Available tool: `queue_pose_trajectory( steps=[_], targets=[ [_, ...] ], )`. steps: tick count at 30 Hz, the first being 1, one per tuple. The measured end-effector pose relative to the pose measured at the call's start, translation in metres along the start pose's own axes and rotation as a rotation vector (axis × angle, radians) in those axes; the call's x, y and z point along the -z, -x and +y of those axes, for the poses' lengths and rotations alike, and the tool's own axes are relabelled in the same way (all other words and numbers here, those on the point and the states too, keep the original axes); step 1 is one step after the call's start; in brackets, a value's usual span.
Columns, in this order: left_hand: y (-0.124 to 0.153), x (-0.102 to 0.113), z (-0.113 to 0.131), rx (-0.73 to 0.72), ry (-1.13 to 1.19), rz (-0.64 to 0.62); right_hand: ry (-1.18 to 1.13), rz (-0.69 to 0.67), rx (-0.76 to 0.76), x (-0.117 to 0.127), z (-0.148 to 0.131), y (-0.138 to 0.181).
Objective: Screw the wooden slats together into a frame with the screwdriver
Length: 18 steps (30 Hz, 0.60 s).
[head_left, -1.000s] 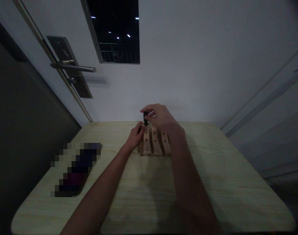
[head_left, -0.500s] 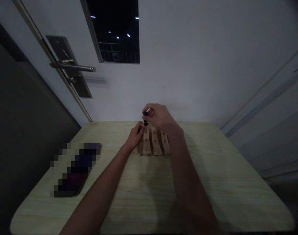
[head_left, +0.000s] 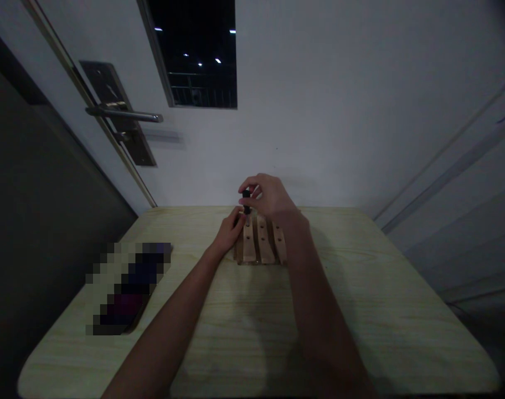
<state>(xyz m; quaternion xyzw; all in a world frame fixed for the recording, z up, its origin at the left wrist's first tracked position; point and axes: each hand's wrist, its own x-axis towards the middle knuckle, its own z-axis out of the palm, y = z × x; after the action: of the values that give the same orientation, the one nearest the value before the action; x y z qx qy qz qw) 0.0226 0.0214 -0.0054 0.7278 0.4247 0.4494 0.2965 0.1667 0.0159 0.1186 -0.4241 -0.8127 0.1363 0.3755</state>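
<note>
A small wooden piece made of three slats with holes [head_left: 261, 244] lies near the far edge of a light wooden table [head_left: 252, 321]. My right hand [head_left: 269, 198] pinches the black handle of a small screwdriver [head_left: 246, 200], which stands upright on the far end of the left slat. My left hand [head_left: 230, 231] grips the left side of the wooden piece, with its fingertips by the tool's tip.
A dark flat object, blurred out, lies on the table at the left [head_left: 128, 288]. Behind the table stands a white wall with a dark window [head_left: 194, 52]. A door with a metal lever handle [head_left: 123, 115] is at the left.
My right hand's fingers have shifted around the screwdriver handle, which stays upright on the same spot. My left hand and the wooden piece have not moved.
</note>
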Motion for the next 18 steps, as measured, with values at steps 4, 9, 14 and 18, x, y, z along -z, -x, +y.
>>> queue_pose_trajectory(
  steps=[4,9,14,18],
  targets=[
    [0.0002,0.0001,0.0019,0.013,-0.011,0.003,-0.040,-0.015,-0.002,0.0007,-0.0002,0.0017],
    [0.0001,0.0005,0.0024,0.027,-0.017,-0.006,-0.015,-0.013,-0.003,0.0027,0.0016,0.0049],
    [-0.0005,0.0004,-0.0009,0.030,-0.030,-0.002,-0.013,0.004,0.040,0.0011,0.0052,0.0060],
    [-0.0005,0.0000,-0.0012,0.026,-0.028,-0.008,-0.040,0.002,0.042,-0.0005,0.0045,0.0047]
  ],
)
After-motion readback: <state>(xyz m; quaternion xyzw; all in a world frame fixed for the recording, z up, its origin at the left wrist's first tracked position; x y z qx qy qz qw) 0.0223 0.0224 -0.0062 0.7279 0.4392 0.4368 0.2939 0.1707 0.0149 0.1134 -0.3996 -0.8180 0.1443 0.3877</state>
